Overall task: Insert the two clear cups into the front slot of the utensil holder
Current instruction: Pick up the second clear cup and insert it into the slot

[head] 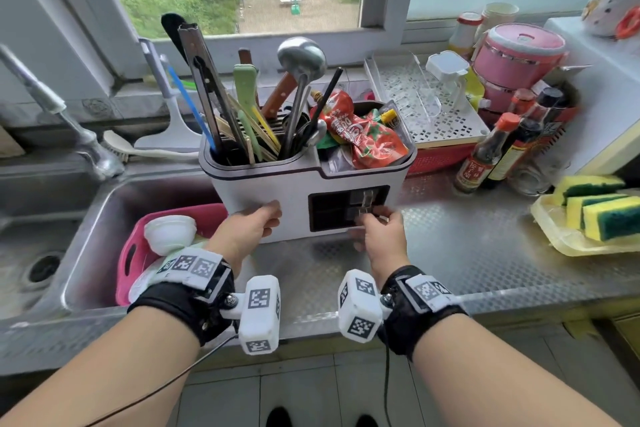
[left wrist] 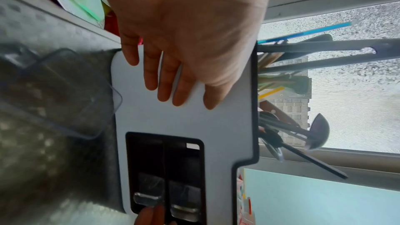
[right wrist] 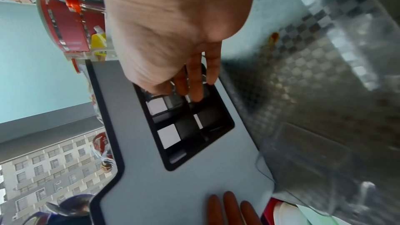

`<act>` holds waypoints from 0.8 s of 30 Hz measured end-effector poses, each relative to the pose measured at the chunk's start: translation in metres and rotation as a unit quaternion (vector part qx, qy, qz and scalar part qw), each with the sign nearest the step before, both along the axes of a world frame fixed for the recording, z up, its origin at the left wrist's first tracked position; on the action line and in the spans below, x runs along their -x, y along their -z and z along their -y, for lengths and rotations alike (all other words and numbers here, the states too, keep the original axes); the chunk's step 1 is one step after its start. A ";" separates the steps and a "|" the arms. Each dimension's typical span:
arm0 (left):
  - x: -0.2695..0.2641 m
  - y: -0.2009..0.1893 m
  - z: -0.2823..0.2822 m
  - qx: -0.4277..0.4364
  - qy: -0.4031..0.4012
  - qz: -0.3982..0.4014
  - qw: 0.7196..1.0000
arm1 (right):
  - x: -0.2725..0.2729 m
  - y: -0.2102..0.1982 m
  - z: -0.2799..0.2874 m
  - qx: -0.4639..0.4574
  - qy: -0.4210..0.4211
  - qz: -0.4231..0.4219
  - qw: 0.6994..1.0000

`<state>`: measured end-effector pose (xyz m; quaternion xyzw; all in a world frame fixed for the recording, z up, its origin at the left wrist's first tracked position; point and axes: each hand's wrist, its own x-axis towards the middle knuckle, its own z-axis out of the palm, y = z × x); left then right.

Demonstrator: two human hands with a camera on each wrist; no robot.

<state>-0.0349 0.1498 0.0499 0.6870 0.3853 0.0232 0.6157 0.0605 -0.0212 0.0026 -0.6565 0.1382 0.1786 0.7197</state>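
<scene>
The white utensil holder (head: 263, 187) stands on the steel counter, with a black front slot (head: 329, 215) in its lower right face. Two clear cups (left wrist: 149, 187) (left wrist: 184, 198) sit side by side in that slot (left wrist: 151, 156), their tabs sticking out. My right hand (head: 372, 218) is at the slot and pinches the tab of one clear cup (head: 365, 204) between thumb and fingers (right wrist: 195, 91). My left hand (head: 270, 215) lies flat against the holder's front (left wrist: 173, 126), left of the slot, with its fingers (left wrist: 164, 83) straight.
The sink with a pink basket (head: 128, 253) and white bowl (head: 169, 232) lies to the left. Sauce bottles (head: 485, 156), a red basket (head: 440, 156) and a tray of sponges (head: 595, 215) crowd the right. A clear flat shape (left wrist: 65, 91) lies on the counter by the holder's base.
</scene>
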 end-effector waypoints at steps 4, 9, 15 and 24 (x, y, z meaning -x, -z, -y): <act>0.017 0.019 -0.015 -0.048 0.023 -0.088 0.995 | 0.032 0.030 -0.008 0.058 -0.095 -0.126 0.986; 0.035 0.037 -0.021 -0.038 0.077 -0.168 0.982 | 0.069 0.035 -0.019 0.038 -0.199 -0.202 0.958; 0.045 0.045 -0.020 -0.018 0.112 -0.195 0.974 | 0.084 0.040 -0.039 0.024 -0.181 -0.205 0.962; 0.039 0.051 -0.016 0.073 0.095 -0.137 0.983 | 0.082 0.029 -0.035 0.001 -0.164 -0.211 0.964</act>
